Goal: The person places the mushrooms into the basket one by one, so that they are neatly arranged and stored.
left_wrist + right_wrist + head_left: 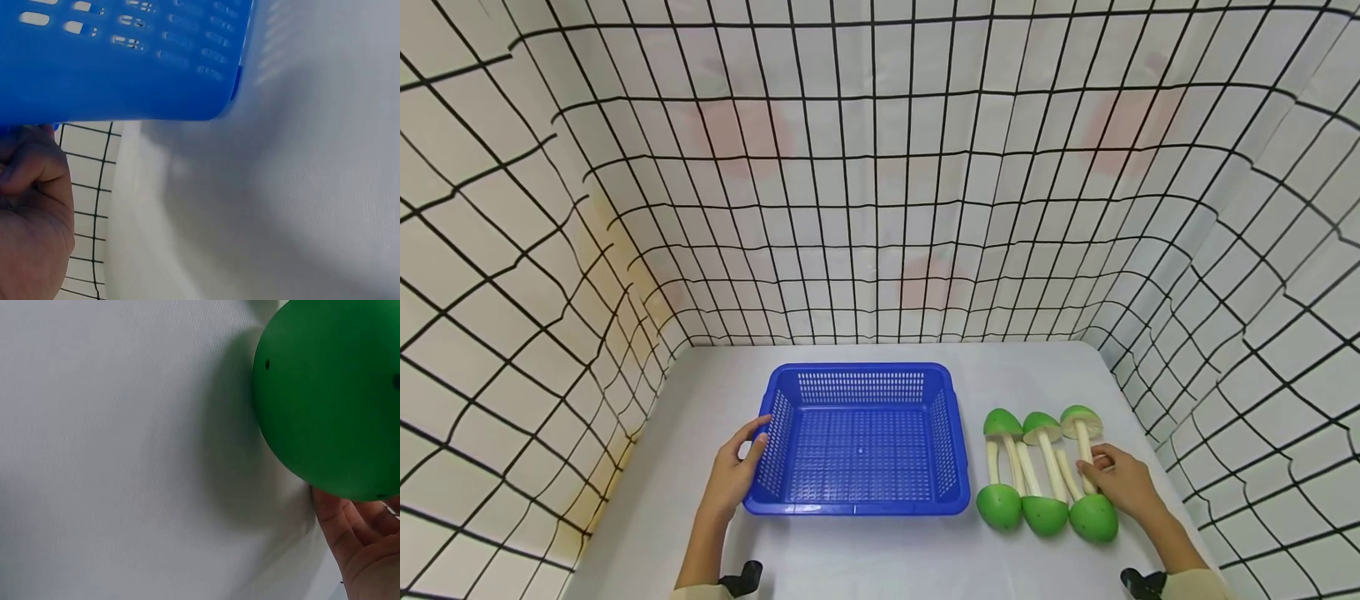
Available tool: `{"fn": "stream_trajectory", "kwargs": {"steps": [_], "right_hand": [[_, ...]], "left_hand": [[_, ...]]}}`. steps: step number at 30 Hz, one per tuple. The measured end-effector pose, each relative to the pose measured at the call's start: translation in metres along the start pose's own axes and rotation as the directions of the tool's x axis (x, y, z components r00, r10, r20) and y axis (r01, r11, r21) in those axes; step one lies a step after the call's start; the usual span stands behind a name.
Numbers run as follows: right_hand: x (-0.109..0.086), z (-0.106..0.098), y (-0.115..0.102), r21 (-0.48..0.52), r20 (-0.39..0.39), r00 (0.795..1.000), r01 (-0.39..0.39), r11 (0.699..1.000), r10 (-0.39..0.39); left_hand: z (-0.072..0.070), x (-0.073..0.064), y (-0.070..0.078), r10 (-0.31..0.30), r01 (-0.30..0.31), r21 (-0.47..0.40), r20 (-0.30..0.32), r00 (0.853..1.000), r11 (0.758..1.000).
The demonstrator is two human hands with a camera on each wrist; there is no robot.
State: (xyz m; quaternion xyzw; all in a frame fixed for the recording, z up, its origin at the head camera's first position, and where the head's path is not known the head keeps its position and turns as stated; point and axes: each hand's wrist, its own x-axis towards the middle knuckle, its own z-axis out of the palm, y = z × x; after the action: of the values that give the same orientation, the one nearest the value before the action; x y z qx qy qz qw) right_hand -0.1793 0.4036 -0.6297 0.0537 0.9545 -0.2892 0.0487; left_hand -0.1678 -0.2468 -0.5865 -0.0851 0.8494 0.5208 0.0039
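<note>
A blue plastic basket (857,508) with slotted walls stands on the white table, nothing inside it. My left hand (734,473) grips its left rim, thumb and fingers at the edge; the left wrist view shows the hand (34,206) below the basket wall (144,81). To the right lie several toy mushrooms with green caps and cream stems, in two facing rows. My right hand (1123,481) pinches the stem of the rightmost mushroom (1081,414) in the far row. A near-row green cap (1093,518) lies just below that hand and fills much of the right wrist view.
Black wire mesh (880,208) over white sheeting walls in the table (880,554) at the back and both sides. Dark wrist straps (745,577) show at both sleeves. Table surface lies between basket and mushrooms.
</note>
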Motion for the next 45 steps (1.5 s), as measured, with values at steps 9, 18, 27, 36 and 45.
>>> {"fn": "stream_trajectory", "kwargs": {"steps": [9,18,27,36,45], "right_hand": [[-0.003,-0.001,0.0,0.004,-0.079,0.996,0.043,0.999,-0.043],[-0.005,-0.01,-0.012,0.037,-0.14,0.988,0.069,0.997,-0.063],[-0.004,-0.019,-0.031,0.052,-0.209,0.974,0.101,0.994,-0.088],[-0.004,-0.024,-0.063,0.062,-0.256,0.954,0.177,0.982,-0.156],[0.0,-0.019,-0.096,0.15,-0.235,0.955,0.22,0.964,-0.182]], "left_hand": [[0.003,0.0,-0.002,-0.006,0.004,-0.037,-0.031,0.999,0.999],[0.005,0.0,0.0,-0.008,0.005,-0.039,-0.075,0.997,0.999],[0.006,-0.002,0.0,-0.024,0.019,-0.06,-0.088,0.996,0.998],[0.006,-0.003,0.001,-0.028,0.023,-0.046,-0.115,0.993,0.999],[0.005,-0.004,0.004,-0.031,0.024,-0.065,-0.112,0.993,0.998]]}}
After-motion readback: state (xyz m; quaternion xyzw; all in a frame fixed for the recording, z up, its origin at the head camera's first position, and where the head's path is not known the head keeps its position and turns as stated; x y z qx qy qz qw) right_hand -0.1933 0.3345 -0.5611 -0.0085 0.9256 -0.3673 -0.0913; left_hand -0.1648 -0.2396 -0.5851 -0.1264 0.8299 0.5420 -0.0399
